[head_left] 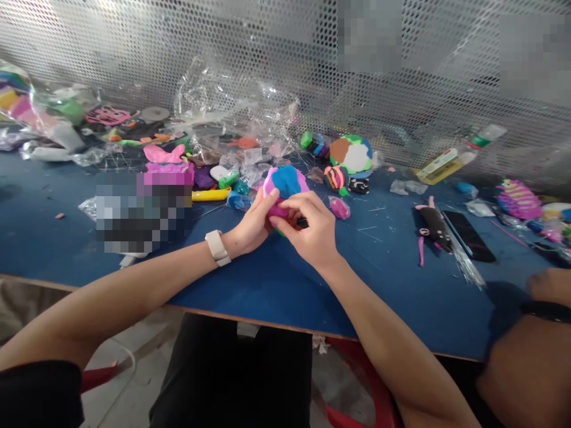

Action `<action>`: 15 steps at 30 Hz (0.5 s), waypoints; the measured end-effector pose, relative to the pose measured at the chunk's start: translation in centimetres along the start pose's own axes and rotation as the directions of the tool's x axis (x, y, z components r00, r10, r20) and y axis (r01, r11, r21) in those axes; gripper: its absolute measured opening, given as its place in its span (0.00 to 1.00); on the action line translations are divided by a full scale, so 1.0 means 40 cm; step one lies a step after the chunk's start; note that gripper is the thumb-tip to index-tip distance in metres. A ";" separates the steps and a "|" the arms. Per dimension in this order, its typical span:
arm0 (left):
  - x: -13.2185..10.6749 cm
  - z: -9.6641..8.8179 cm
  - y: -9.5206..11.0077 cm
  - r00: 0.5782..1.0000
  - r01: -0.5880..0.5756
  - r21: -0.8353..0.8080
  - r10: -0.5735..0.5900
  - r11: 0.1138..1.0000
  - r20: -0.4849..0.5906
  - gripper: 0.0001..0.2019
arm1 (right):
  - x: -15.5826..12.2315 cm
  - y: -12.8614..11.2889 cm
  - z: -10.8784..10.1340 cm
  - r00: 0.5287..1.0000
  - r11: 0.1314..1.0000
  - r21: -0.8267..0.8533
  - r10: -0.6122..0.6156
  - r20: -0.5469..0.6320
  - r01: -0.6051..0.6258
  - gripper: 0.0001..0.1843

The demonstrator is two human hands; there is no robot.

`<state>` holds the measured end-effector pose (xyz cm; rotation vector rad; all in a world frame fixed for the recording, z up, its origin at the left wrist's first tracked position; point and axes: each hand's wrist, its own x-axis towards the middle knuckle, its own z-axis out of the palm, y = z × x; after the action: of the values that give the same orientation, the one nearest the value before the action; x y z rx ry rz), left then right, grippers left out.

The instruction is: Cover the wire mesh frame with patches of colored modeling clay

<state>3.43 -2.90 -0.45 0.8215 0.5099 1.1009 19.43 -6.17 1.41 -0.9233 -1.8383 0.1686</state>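
Note:
A rounded piece of modelling clay [288, 180], blue in the middle with pink edges and a bit of green below, is held up over the blue table. My left hand [252, 227] grips it from the left, thumb across its front; a pale band is on that wrist. From the right, my right hand [313, 230] pinches a magenta part of the clay [279, 210] between thumb and fingers. Its underside is hidden behind my hands. Just right of my hands lies a wrapped pink clay lump [339, 207]; a yellow ridged strip [209, 195] is to the left.
Crumpled clear plastic [232, 107] and clay pieces line the perforated metal wall [285, 35]. A multicoloured clay disc [351, 154] leans there. Rightward are a bottle [464, 156], a black clay figure [432, 226], a phone [470, 236] and another person's arm [530, 362].

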 end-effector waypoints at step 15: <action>0.015 -0.010 -0.003 0.995 -0.023 0.017 0.025 1.000 -0.094 0.15 | 0.001 0.001 -0.001 0.981 0.996 -0.039 0.083 0.178 -0.077 0.18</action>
<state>3.44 -2.25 -0.78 0.7933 0.5899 1.1632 19.48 -6.12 1.43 -1.0336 -1.9750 0.2812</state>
